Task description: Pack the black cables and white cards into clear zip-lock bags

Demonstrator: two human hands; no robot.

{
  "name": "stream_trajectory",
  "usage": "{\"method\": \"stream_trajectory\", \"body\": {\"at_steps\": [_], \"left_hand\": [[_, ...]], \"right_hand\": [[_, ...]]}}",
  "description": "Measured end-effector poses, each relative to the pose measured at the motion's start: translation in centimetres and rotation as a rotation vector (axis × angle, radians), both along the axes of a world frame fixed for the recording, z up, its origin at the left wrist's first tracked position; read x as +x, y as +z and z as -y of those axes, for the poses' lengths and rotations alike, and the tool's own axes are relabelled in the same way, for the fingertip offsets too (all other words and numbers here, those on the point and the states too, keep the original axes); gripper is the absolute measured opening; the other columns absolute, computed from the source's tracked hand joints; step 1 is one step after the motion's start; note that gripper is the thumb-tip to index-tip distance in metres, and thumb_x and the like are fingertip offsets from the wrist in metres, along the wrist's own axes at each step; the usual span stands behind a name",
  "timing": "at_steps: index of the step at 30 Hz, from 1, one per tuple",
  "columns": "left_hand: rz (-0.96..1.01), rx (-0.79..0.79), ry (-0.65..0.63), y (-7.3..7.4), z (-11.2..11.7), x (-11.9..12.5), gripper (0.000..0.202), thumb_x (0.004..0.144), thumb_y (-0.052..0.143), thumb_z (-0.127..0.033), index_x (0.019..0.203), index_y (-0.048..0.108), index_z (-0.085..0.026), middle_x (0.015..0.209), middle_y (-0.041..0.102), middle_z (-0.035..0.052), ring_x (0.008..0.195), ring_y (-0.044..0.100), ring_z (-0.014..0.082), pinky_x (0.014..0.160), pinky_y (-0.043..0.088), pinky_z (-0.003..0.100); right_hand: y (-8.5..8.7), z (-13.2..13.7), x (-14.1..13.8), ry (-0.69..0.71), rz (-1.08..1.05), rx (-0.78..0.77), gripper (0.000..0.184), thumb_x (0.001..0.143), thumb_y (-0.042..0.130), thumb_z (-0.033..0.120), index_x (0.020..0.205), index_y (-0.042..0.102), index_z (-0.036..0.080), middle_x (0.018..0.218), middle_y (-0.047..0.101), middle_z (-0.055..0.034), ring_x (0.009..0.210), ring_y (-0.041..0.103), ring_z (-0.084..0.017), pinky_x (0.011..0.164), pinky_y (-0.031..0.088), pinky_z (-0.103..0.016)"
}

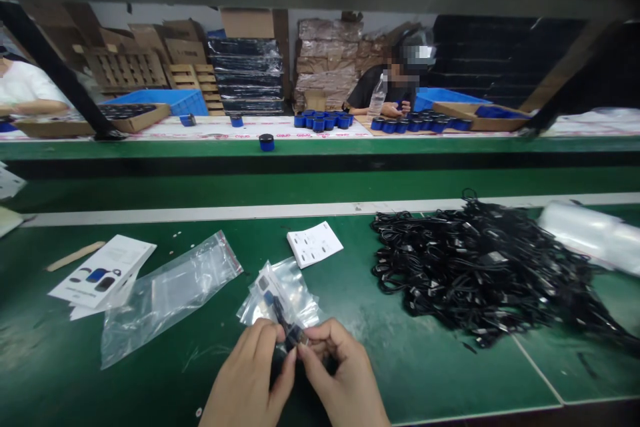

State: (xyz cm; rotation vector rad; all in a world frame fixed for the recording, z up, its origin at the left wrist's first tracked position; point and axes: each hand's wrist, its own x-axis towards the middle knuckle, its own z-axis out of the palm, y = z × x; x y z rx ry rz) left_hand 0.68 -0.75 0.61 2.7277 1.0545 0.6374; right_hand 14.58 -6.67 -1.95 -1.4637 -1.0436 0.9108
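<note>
Close to the table's front edge, my left hand (253,373) and my right hand (343,370) meet over a small black USB cable (284,317). Its folded length is pinched in the left fingertips, while the right thumb and forefinger grip it near a metal plug end. Part of the cable is hidden behind the fingers. Just beyond lie several small clear zip bags (295,283) with a printed leaflet (270,283) on top. Behind these sits a stack of white instruction sheets (315,244).
A big pile of black cables (465,273) covers the right side, beside a plastic bag roll (590,233). Leaflets (103,271) and a large clear bag (167,300) lie left. Across the raised green ledge (200,149), a co-worker (385,87) sits behind blue-and-black round items (320,121).
</note>
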Motion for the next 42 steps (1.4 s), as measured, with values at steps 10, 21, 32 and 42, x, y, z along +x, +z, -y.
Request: {"method": "stream_trajectory", "body": {"at_steps": [10, 21, 32, 42], "left_hand": [[-0.11, 0.076, 0.114, -1.2, -0.1, 1.1, 0.009, 0.085, 0.045, -0.016, 0.09, 0.051, -0.02, 0.081, 0.059, 0.0038, 0.073, 0.066, 0.0228, 0.057, 0.055, 0.033], [-0.249, -0.006, 0.01, 0.5, -1.7, 1.1, 0.019, 0.08, 0.046, -0.008, 0.086, 0.061, -0.018, 0.08, 0.068, 0.0028, 0.063, 0.071, 0.0166, 0.052, 0.054, 0.023], [-0.166, 0.094, 0.066, -1.7, -0.7, 0.6, 0.029, 0.09, 0.033, -0.01, 0.081, 0.059, -0.017, 0.074, 0.065, 0.0068, 0.066, 0.069, 0.0255, 0.054, 0.056, 0.037], [0.134, -0.079, -0.05, 1.2, 0.3, -0.2, 0.016, 0.092, 0.043, -0.021, 0.083, 0.056, -0.026, 0.079, 0.064, -0.0024, 0.068, 0.066, 0.0107, 0.064, 0.05, 0.016]], "right_hand": [[0.5, -0.7, 0.1, 0.058, 0.116, -0.053, 0.006, 0.085, 0.05, 0.019, 0.082, 0.056, 0.021, 0.073, 0.07, -0.0025, 0.065, 0.068, -0.018, 0.059, 0.049, -0.022], [0.6, -1.1, 0.0, 0.037, 0.32, -0.094, 0.01, 0.082, 0.049, 0.013, 0.081, 0.056, 0.02, 0.069, 0.067, -0.0038, 0.062, 0.065, -0.02, 0.057, 0.046, -0.025], [0.1, -0.8, -0.1, -0.014, 0.365, -0.036, 0.012, 0.081, 0.05, 0.011, 0.077, 0.058, 0.019, 0.071, 0.066, -0.0043, 0.062, 0.063, -0.019, 0.057, 0.045, -0.024], [1.3, -1.3, 0.1, -0.051, -0.376, -0.073, 0.025, 0.066, 0.071, 0.035, 0.069, 0.051, 0.019, 0.057, 0.059, 0.0015, 0.051, 0.055, -0.012, 0.053, 0.044, -0.022]]}}
